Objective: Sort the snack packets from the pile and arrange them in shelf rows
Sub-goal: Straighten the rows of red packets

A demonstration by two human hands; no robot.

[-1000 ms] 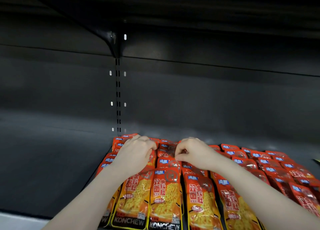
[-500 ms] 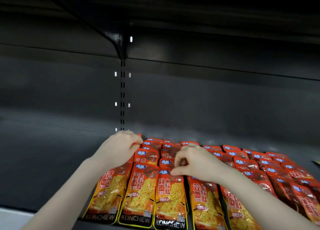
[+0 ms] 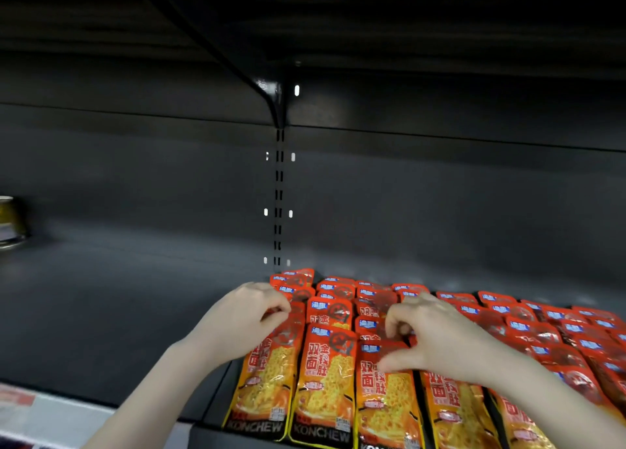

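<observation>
Dark metal shelf (image 3: 101, 313), seen from our head camera, with its front edge nearest us. Along that edge, toward the right end, lie orange snack packets (image 3: 325, 381) in overlapping rows, each row running from the front edge back toward the rear wall; the front packets show the word KONCHEW. Our left hand (image 3: 244, 323) rests on the leftmost row, its fingers (image 3: 276, 309) curled down onto the top of a packet there; we cannot tell whether they pinch it or only press. Our right hand (image 3: 430, 337) lies over the third row from the left, fingers bent and thumb stretched across a packet's face, touching it, though a firm grasp is not plain. Further rows continue to the right end of the shelf. Behind the packets stands the rear wall with a slotted upright (image 3: 278, 194), and a bracket (image 3: 272, 96) carrying the upper shelf. At the far left end sits a blurred yellowish container (image 3: 10, 221).
</observation>
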